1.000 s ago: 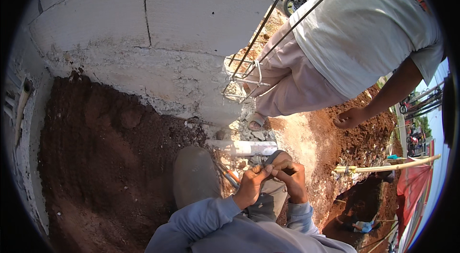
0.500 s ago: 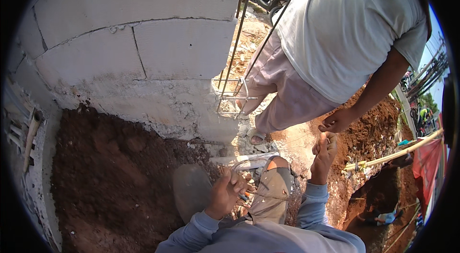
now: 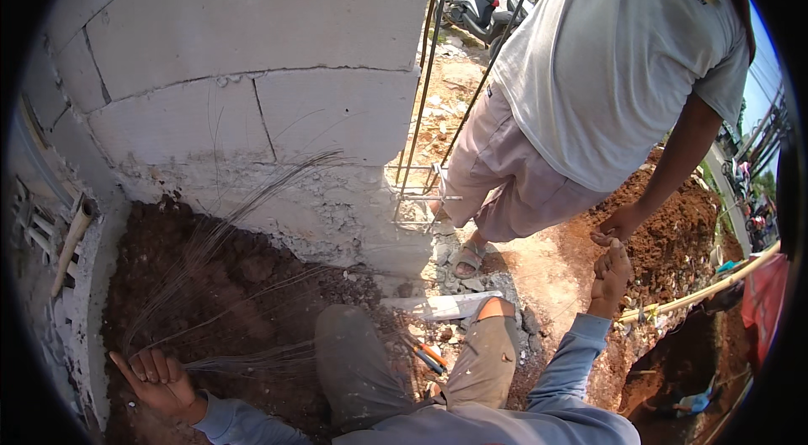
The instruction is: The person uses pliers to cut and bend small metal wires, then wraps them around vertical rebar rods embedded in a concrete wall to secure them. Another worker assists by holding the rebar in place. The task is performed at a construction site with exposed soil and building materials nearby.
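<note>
My left hand (image 3: 160, 382) is out at the lower left over the brown soil, its fingers curled. Thin wires (image 3: 210, 247) fan out from beside it toward the block wall and back toward my knees, partly blurred. My right hand (image 3: 611, 277) is raised at the right with its fingers closed; whatever they pinch is too small to make out. Just beyond it, almost touching, is a co-worker's lowered hand (image 3: 621, 223). Between my knees lies a tool with orange handles (image 3: 431, 352), its head hard to see.
A pale block wall (image 3: 328, 121) rises ahead, with upright steel rods (image 3: 418, 108) at its right end. The co-worker in a grey shirt (image 3: 614, 66) stands close by. A white strip (image 3: 438, 306) lies before my knees. On the right, a bamboo pole (image 3: 699, 287) borders a dug pit (image 3: 673, 369).
My left hand has swung from between my knees far to the left, and the wires now spread out from it. My right hand has shifted slightly right, still beside the co-worker's hand.
</note>
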A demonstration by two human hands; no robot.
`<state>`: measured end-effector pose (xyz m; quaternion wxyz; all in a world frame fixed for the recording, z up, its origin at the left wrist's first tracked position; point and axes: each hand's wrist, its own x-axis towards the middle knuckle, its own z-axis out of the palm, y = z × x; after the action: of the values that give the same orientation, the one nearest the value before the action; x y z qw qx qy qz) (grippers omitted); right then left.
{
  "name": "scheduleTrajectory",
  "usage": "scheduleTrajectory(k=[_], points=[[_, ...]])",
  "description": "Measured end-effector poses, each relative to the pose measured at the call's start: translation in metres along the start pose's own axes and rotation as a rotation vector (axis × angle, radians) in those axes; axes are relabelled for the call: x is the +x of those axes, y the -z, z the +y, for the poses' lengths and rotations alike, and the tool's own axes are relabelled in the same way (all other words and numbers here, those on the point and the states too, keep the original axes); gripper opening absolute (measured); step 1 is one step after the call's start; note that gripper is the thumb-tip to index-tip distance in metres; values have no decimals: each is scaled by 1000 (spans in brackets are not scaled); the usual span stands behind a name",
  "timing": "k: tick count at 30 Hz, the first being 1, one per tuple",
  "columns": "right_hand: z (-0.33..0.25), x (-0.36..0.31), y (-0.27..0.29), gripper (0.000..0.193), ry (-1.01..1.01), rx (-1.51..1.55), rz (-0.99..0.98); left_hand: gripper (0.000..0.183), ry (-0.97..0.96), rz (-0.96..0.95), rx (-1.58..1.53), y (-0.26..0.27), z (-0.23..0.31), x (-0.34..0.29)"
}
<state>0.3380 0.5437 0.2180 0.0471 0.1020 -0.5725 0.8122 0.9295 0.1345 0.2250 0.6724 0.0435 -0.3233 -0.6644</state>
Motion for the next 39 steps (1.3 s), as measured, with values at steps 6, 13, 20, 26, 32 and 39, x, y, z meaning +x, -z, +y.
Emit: scheduleTrajectory(k=[6,13,20,26,32,39], points=[[37,14,96,22,-123,-226,239,41,-203,417,238,51,68,3],[42,19,128,25,-99,-317,297,45,7,755,553,148,96,65],[46,-1,79,23,-126,-264,50,50,249,753,1564,318,145,131],[0,-37,21,21,-21,58,-100,53,-435,736,1980,164,48,114],[-22,-97,-88,33,155,20,-408,61,881,-808,705,-112,-201,-36],[-5,-199,-146,33,48,43,-929,109,1308,-567,-466,-152,-288,-193]])
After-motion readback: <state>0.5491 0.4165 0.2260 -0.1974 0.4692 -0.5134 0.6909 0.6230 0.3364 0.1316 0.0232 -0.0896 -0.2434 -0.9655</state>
